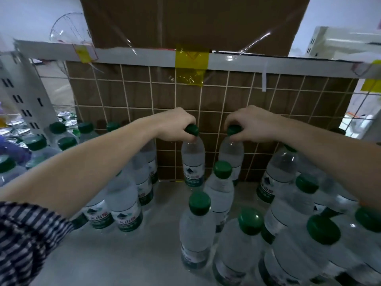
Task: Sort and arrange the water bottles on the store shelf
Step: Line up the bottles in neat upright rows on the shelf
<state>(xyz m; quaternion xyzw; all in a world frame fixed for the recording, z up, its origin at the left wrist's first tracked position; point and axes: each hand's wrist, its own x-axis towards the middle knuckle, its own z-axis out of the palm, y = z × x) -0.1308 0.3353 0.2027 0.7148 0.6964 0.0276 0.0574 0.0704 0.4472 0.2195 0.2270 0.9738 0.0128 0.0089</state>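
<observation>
Clear water bottles with green caps stand on a grey store shelf. My left hand grips the cap of one upright bottle at the back of the shelf, against the wire grid. My right hand grips the cap of a second upright bottle right beside it. In front of these two stands a short line of bottles running toward me. Another row stands under my left forearm, and several more bottles crowd the right side.
A wire grid panel backed by brown cardboard closes the shelf's rear. A large cardboard box sits on the white rail above. More bottles and cans fill the neighbouring bay at left, past a slotted white upright. Bare shelf floor lies front left.
</observation>
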